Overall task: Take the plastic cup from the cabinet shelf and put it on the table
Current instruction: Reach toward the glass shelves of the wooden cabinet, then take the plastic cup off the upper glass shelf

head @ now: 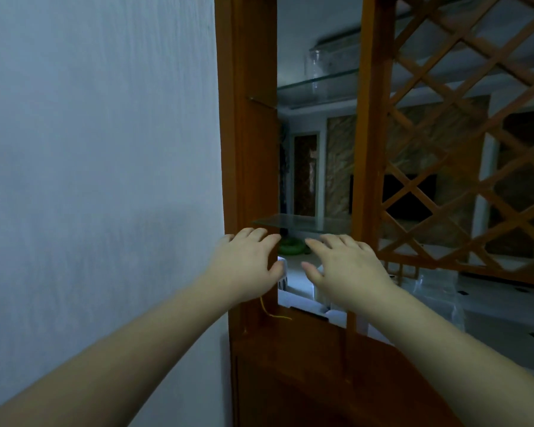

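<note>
1. The cabinet frame (247,149) is orange-brown wood with a smooth, faintly glossy varnish; the grain shows on the upright post.
2. Right of the frame, the lattice panel (463,143) is the same varnished wood, cut into thin crossed slats.
3. Inside the frame, the upper glass shelf (315,87) is clear, glossy glass with a greenish edge.
4. On that shelf the plastic cup (316,66) looks transparent, smooth and shiny.
5. The lower glass shelf (302,222) is clear glass too, with a soft sheen.
6. Left of the frame, the wall (99,149) is matt, pale, with a fine vertical rough texture.
7. Below the frame's opening, the cabinet base (305,380) is dark, smooth wood.
</note>
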Demonstrator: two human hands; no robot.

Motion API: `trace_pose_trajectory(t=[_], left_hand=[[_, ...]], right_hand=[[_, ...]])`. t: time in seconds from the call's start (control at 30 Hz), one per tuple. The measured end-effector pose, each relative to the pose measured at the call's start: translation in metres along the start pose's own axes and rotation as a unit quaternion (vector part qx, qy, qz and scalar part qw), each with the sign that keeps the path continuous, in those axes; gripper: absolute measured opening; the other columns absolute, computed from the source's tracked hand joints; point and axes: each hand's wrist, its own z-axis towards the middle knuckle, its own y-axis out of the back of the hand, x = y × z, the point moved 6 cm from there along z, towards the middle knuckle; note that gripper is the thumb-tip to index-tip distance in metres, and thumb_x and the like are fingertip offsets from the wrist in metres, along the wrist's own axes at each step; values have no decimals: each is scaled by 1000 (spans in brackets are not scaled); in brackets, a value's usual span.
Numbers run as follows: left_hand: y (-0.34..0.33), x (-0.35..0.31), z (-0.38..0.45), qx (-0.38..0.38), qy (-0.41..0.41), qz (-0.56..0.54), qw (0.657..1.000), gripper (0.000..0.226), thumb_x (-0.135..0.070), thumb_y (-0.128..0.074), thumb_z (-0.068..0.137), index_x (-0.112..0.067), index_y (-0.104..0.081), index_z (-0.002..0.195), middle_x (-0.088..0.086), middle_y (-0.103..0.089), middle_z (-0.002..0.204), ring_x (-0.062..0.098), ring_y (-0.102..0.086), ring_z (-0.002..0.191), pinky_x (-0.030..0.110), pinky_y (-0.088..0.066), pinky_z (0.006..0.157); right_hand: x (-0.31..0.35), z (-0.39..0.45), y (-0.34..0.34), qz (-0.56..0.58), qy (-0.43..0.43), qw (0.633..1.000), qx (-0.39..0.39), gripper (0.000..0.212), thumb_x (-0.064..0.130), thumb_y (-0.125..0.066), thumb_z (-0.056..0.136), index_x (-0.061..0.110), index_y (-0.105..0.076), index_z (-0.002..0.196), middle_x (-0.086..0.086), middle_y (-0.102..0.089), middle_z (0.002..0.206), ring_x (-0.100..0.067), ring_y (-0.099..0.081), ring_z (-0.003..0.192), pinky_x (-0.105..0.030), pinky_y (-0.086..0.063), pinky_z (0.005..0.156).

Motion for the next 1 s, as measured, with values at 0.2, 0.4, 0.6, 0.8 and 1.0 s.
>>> trace_pose_trajectory(t=[0.2,0.4,0.6,0.8,1.0], left_hand=[[1,2,84,-34,-1,9,999,60,-56,-34,87,-32,-33,141,0,-41,149,22,-32,138,49,-30,107],[14,17,145,-59,4,30,998,60,-56,-35,87,-31,-33,141,0,-41,149,22,-34,137,50,-34,106],[21,47,201,-65,13,9,998,61,-58,-37,86,-32,-33,141,1,-40,151,25,-35,136,51,-38,103],[24,78,248,-86,-18,-21,996,63,-59,-38,86,-33,-31,142,2,-39,151,25,-38,134,47,-41,100],[50,100,291,-114,-74,-79,988,60,-53,-44,89,-27,-33,142,4,-43,148,24,-43,129,36,-42,94]], right_hand=[[-41,72,6,14,26,999,-40,59,53,-32,96,28,-26,149,-3,-36,153,-25,-29,140,-44,-26,111],[-54,138,19,38,42,996,-75,59,52,-35,96,26,-26,148,-6,-37,152,-28,-31,139,-47,-28,110],[-56,200,35,23,50,992,-110,61,52,-38,95,27,-25,148,-7,-38,151,-29,-32,138,-49,-30,109],[-52,253,50,-14,42,989,-141,62,53,-40,93,27,-27,147,-8,-41,149,-30,-36,136,-49,-33,107],[-47,291,85,-23,3,981,-190,60,52,-44,92,29,-30,146,-6,-45,146,-28,-42,132,-48,-38,104]])
